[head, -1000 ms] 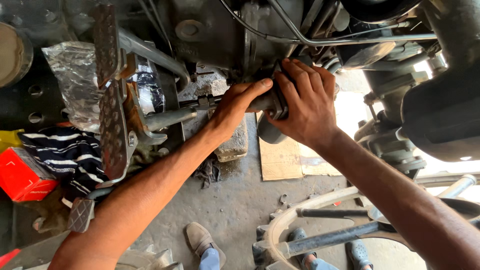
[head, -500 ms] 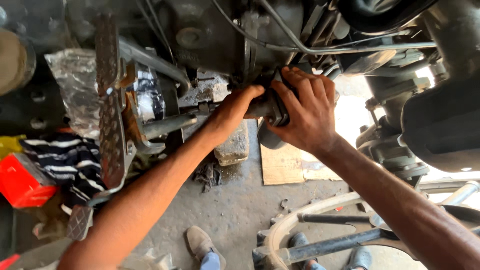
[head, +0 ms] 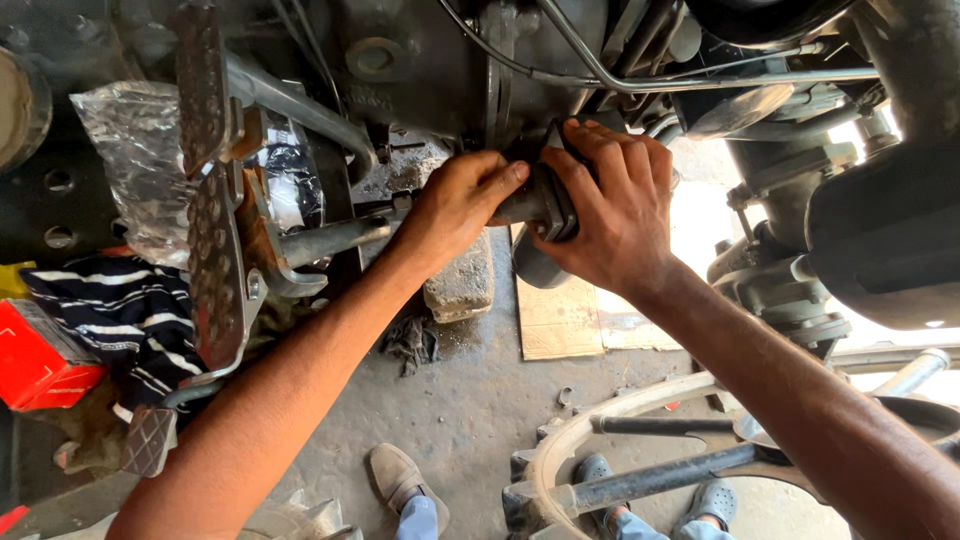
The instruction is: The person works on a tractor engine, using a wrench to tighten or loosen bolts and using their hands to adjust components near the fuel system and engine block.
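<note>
Both my hands grip a dark cylindrical machine part that sticks out from the greasy engine block. My left hand wraps its left end, where a thin rod runs off to the left. On the part's right end sits my right hand, fingers curled over the top. The part's lower rounded end shows below my right palm.
A ribbed metal foot pedal and a clear plastic bag lie left. A striped cloth and a red box sit lower left. Below are a toothed metal ring, a brick, cardboard and other people's shoes.
Both hands stay on the part. My right hand has shifted slightly upward on it, and the view has drifted a little.
</note>
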